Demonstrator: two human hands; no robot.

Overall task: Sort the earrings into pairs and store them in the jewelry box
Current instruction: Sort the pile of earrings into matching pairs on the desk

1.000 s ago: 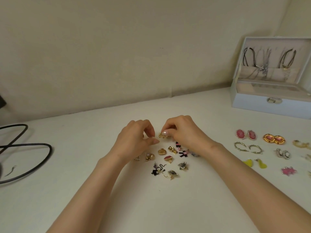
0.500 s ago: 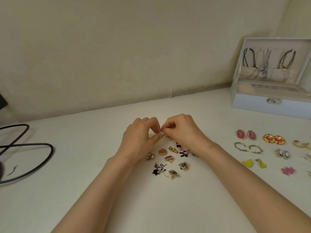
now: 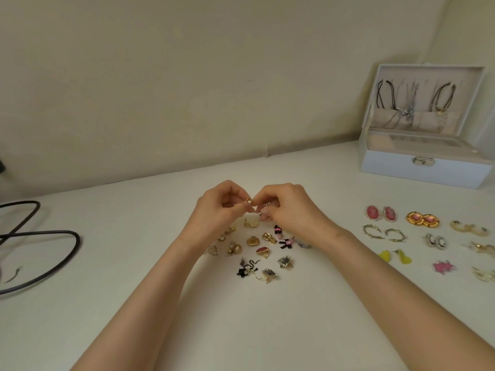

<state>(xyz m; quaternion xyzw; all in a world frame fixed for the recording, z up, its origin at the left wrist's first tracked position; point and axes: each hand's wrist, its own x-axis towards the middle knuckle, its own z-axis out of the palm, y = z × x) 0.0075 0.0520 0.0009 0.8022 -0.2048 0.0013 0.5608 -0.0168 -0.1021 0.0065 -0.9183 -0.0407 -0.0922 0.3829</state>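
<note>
- Cream wall and pale table — a loose heap of unsorted earrings lies at the centre, with matched pairs laid in rows to the right.
- Box stands open at the far right corner, well apart from the heap, necklaces hanging in its lid.
- Left hand and right hand meet just above the heap; the fingers of each are pinched on a small gold earring, seemingly one piece worked between both, though too small to be sure.
- Handling, as a guess: these are light, stiff, slick bits of metal with thin hooks and set stones — best pinched by the body, not the post, which could bend.
- Room: bare table lies near the person, and the path right to the box crosses the sorted rows, so a low forearm could scatter them.
- Black cable loops at the left edge, clear of the work.
</note>
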